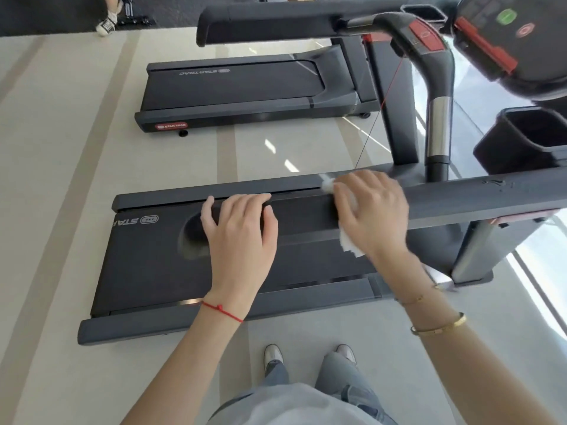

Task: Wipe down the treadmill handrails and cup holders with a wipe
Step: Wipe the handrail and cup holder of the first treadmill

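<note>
R hand (372, 210) presses white wipe (349, 240) on near handrail (478, 197); L hand (242, 228) grips rail end w/ fingers curled over.

A pale striped floor (76, 179) fills the frame's left and centre. Two dark treadmills stand on it: one (245, 90) at upper centre, another (214, 271) at centre.

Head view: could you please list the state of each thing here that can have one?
Left hand: curled over the handrail's end, no wipe.
Right hand: pressing the wipe to the rail.
Wipe: crumpled, wrapped around the handrail.
Handrail: scuffed near the console.
Cup holder: appears empty.
Console: green light showing.
</note>
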A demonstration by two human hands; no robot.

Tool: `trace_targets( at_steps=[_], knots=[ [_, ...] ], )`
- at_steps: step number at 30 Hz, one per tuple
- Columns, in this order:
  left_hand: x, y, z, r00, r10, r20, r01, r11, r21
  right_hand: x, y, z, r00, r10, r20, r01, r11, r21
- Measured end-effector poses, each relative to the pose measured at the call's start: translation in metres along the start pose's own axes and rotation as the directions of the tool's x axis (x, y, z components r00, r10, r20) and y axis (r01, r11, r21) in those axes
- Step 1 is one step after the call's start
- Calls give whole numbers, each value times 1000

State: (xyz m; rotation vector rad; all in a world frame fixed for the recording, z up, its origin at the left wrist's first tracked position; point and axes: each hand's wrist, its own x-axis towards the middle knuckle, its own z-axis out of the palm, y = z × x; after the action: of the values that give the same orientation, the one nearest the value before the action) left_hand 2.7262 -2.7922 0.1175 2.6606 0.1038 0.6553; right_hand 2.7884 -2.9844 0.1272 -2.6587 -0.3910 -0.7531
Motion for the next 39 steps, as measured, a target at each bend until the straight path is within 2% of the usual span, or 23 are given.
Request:
trace_targets(
  at_steps=[3,5,9,13,17,22,25,27,29,31,32,36,39],
  knots=[
    [4,28,12,999,23,37,-23,1000,5,-8,11,1,963,-269,8,267,959,93],
    [8,46,20,997,40,73,-39,999,-13,-6,39,-5,941,-339,-4,338,935,112],
    [12,90,39,990,68,123,-63,997,-41,-10,120,-27,945,-317,-75,321,945,59],
    [15,137,63,984,87,156,-77,995,-64,-15,211,-59,980,-177,-93,177,984,-16],
    [17,178,83,981,106,161,-93,992,-86,-4,243,-73,990,-64,-123,56,996,-66],
    [18,218,104,987,99,130,-88,992,-87,-9,209,-56,953,-301,-43,303,952,41],
    [16,234,112,992,73,102,-66,995,-70,-6,245,-69,917,-400,-3,399,916,37],
    [16,243,116,995,54,90,-48,997,-61,-4,284,-85,945,-325,-44,324,945,-38],
    [15,248,118,997,39,69,-36,998,-50,-1,312,-98,978,-173,-117,165,984,-74],
    [14,248,121,998,36,49,-34,998,-52,0,311,-99,986,-55,-159,42,996,-85],
    [14,247,122,998,41,39,-39,998,-54,0,303,-94,988,-51,-146,38,995,-87],
    [13,245,123,998,62,17,-61,997,-43,-7,269,-78,956,-292,-11,293,956,19],
    [13,244,124,998,59,15,-58,997,-49,-4,290,-89,920,-392,24,391,919,46]
  ],
)
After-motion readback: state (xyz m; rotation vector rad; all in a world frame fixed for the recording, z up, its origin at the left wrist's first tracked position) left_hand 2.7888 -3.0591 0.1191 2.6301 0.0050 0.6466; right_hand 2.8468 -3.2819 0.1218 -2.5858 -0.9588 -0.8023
